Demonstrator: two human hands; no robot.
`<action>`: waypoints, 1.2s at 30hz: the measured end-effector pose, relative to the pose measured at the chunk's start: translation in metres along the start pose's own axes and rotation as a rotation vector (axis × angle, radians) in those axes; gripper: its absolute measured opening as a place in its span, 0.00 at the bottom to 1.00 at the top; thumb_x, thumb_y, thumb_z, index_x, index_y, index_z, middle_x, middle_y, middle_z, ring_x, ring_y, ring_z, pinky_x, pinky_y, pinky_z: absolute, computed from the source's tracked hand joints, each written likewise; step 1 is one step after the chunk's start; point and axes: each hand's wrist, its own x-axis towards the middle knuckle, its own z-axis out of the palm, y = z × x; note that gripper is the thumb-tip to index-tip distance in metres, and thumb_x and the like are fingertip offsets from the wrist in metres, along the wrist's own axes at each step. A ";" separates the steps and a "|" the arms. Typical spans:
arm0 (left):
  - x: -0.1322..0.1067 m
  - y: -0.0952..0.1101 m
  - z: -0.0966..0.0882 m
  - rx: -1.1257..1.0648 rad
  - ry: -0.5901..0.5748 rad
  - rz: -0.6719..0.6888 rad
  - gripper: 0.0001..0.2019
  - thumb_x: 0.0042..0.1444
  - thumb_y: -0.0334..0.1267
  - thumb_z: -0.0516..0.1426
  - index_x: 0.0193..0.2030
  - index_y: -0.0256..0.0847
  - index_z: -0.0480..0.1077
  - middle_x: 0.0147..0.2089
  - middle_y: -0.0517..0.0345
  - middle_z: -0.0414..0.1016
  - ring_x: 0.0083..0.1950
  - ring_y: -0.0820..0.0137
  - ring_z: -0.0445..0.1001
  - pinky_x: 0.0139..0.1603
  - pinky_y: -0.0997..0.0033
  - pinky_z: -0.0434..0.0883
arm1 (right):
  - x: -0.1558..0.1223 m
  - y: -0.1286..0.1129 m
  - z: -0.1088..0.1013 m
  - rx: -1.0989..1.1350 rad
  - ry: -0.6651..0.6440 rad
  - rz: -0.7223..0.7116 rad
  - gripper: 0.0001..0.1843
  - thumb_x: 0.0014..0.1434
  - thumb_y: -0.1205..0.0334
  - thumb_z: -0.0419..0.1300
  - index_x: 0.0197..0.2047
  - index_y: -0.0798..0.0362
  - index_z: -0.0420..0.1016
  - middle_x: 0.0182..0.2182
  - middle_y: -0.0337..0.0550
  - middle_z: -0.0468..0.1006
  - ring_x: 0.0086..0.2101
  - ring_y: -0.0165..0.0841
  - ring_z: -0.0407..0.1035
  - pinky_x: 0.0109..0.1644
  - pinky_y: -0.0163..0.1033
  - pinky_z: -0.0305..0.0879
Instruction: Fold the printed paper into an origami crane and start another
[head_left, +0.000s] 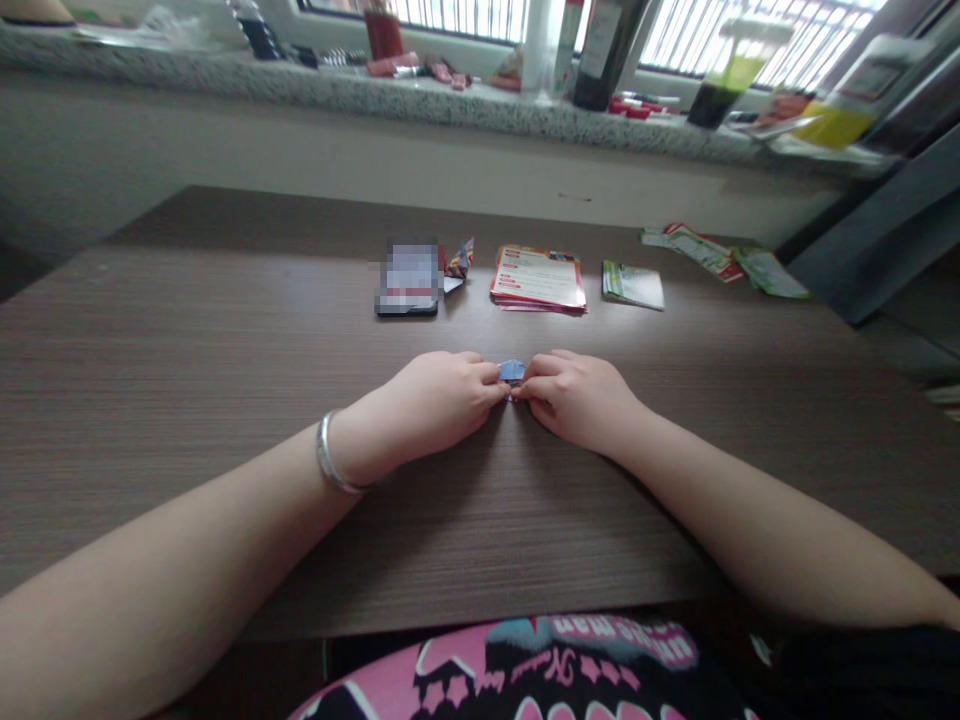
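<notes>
The desk [247, 420] is lit by the bright window [679, 45] past its far edge. Soft shadows are thrown by the left hand [435, 405] and right hand [589, 395] toward the near edge. Past the far right corner, bottles [874, 85] are blurred.

Tabletop [187, 340] free far left; pixelated device [409, 280], red-edged cards [538, 278], green-white cards [634, 286] block far middle.

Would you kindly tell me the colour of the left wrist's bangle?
Silver; the bangle shows best in the head view.
</notes>
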 end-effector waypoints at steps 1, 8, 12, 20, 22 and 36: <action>0.000 -0.001 -0.001 -0.001 -0.003 0.001 0.12 0.63 0.32 0.51 0.47 0.41 0.74 0.43 0.54 0.77 0.41 0.65 0.74 0.39 0.65 0.69 | 0.000 -0.001 -0.001 -0.004 0.001 0.009 0.16 0.65 0.62 0.51 0.43 0.47 0.81 0.41 0.42 0.79 0.40 0.35 0.69 0.38 0.39 0.59; 0.000 0.006 -0.004 0.023 -0.010 -0.071 0.10 0.62 0.34 0.52 0.43 0.42 0.75 0.42 0.53 0.77 0.40 0.64 0.73 0.34 0.66 0.67 | 0.000 -0.007 -0.004 -0.034 -0.047 0.067 0.16 0.65 0.62 0.50 0.43 0.48 0.81 0.41 0.44 0.79 0.41 0.36 0.70 0.37 0.38 0.59; -0.001 0.008 -0.005 0.013 0.004 -0.111 0.10 0.62 0.33 0.52 0.41 0.42 0.76 0.39 0.53 0.77 0.38 0.65 0.72 0.33 0.67 0.66 | 0.000 -0.008 -0.006 -0.036 -0.062 0.093 0.16 0.64 0.62 0.50 0.44 0.48 0.80 0.41 0.44 0.79 0.41 0.36 0.71 0.36 0.38 0.59; -0.001 0.007 -0.006 -0.010 0.019 -0.127 0.10 0.60 0.32 0.53 0.38 0.42 0.76 0.37 0.53 0.76 0.37 0.66 0.72 0.34 0.68 0.67 | -0.001 -0.007 -0.011 -0.082 -0.109 0.117 0.15 0.63 0.63 0.51 0.43 0.48 0.80 0.41 0.45 0.79 0.41 0.37 0.71 0.36 0.38 0.59; -0.001 0.007 -0.007 -0.015 0.002 -0.130 0.10 0.59 0.32 0.53 0.39 0.42 0.76 0.38 0.53 0.76 0.38 0.66 0.72 0.34 0.68 0.67 | -0.001 -0.007 -0.013 -0.095 -0.122 0.128 0.15 0.63 0.63 0.51 0.42 0.49 0.80 0.41 0.45 0.79 0.41 0.38 0.72 0.35 0.38 0.59; -0.003 0.003 -0.008 -0.061 -0.041 -0.148 0.12 0.60 0.30 0.51 0.37 0.39 0.77 0.40 0.52 0.77 0.40 0.66 0.75 0.41 0.67 0.71 | -0.005 -0.001 -0.013 -0.086 -0.145 0.171 0.14 0.60 0.64 0.53 0.40 0.48 0.81 0.38 0.44 0.79 0.38 0.37 0.72 0.34 0.38 0.60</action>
